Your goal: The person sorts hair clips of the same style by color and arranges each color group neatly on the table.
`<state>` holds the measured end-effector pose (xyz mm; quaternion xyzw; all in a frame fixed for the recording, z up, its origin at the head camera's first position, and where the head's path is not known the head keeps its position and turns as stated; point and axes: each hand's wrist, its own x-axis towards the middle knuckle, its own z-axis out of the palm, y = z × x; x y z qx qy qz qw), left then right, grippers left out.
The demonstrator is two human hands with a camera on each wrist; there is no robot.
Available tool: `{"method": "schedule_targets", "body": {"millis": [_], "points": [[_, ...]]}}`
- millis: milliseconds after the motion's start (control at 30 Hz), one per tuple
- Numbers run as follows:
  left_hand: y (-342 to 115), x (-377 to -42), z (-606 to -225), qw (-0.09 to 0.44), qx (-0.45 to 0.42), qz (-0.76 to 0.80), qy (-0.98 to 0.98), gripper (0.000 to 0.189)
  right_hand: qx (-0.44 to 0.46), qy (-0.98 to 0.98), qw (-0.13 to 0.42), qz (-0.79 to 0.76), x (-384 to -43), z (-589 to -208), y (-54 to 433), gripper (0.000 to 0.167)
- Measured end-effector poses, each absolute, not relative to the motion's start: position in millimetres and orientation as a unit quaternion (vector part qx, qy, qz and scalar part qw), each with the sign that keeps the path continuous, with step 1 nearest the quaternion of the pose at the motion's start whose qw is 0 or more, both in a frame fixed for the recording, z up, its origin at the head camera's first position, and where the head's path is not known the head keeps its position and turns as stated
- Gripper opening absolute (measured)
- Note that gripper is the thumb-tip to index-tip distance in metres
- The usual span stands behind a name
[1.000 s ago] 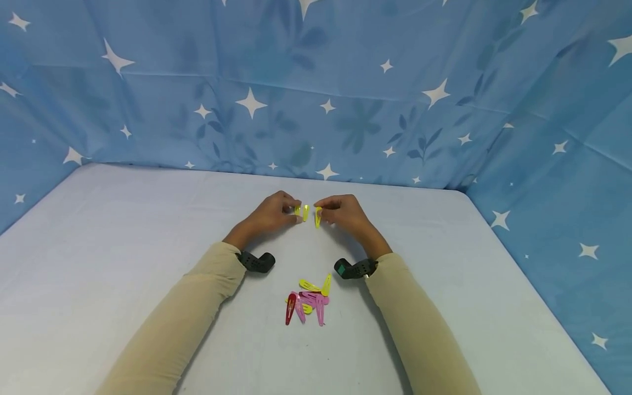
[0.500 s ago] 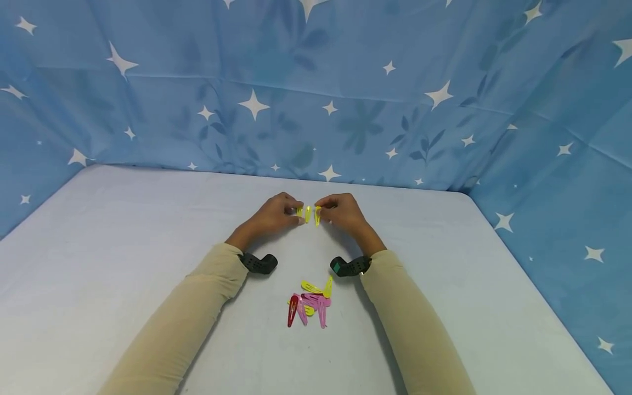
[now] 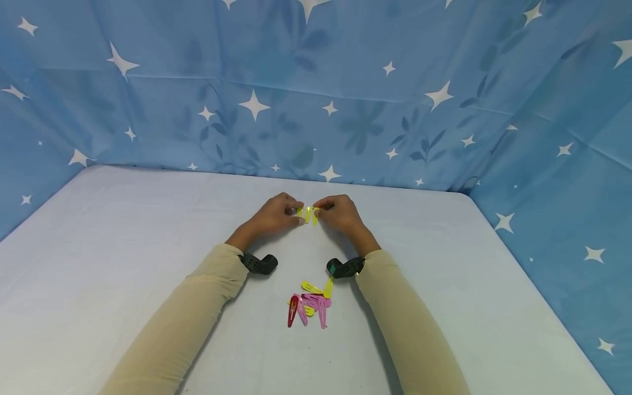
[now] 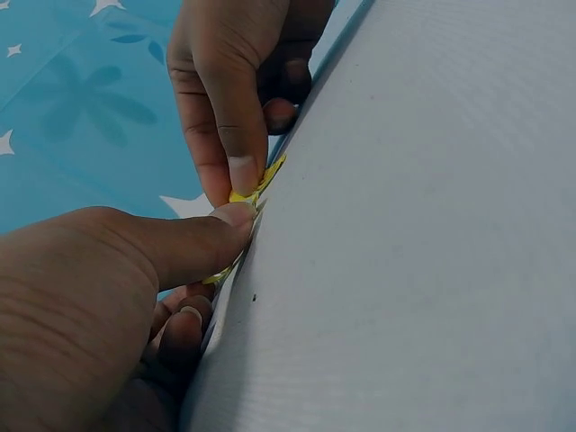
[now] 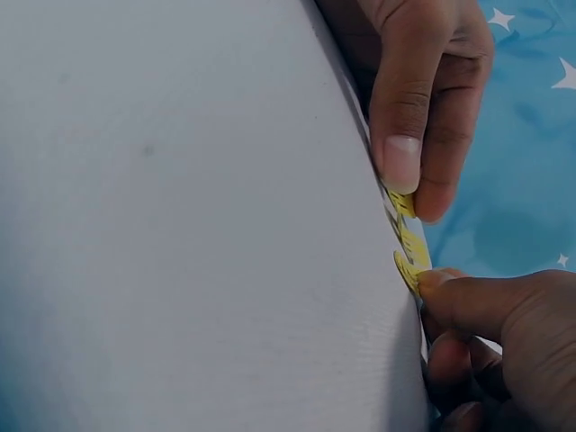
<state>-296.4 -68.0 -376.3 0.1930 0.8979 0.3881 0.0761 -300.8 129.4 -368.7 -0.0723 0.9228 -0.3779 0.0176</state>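
Note:
Three yellow snap hair clips stand in a short row near the far side of the table in the head view. My left hand (image 3: 273, 216) has thumb and fingertip at the two ends of the leftmost yellow hair clip (image 3: 299, 212). Between the hands lies the middle yellow hair clip (image 3: 308, 214). The right hand (image 3: 343, 214) pinches the rightmost yellow hair clip (image 5: 408, 273) between thumb and forefinger, close beside the middle one. Fingers partly cover both outer clips.
Nearer my body is a loose pile of hair clips: a red clip (image 3: 293, 311), several pink clips (image 3: 322, 312) and some yellow clips (image 3: 312, 288). The white-covered table (image 3: 148, 247) meets a blue star-patterned curtain (image 3: 276, 131) at the back and sides.
The right hand has shifted left with its yellow clip, narrowing the gap to the middle clip. My left hand has stayed nearly in place; the pile looks the same.

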Motion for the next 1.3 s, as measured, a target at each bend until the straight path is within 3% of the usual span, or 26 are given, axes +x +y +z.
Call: {"method": "schedule_targets", "body": {"millis": [400, 667, 1100, 1300], "points": [[-67, -298, -379, 0.083, 0.186, 0.395, 0.896, 0.049, -0.084, 0.935, 0.007, -0.345, -301, -372, 130, 0.024], [-67, -298, -378, 0.073, 0.188, 0.384, 0.901, 0.049, -0.096, 0.927, -0.008, -0.361, -299, -373, 133, 0.033], [-68, -300, -379, 0.065, 0.198, 0.385, 0.899, 0.049, -0.127, 0.917, 0.035, -0.376, -290, -363, 143, 0.041], [-69, -299, -380, 0.068, 0.194, 0.394, 0.896, 0.049, -0.123, 0.924, 0.056, -0.359, -287, -359, 142, 0.035]]}}
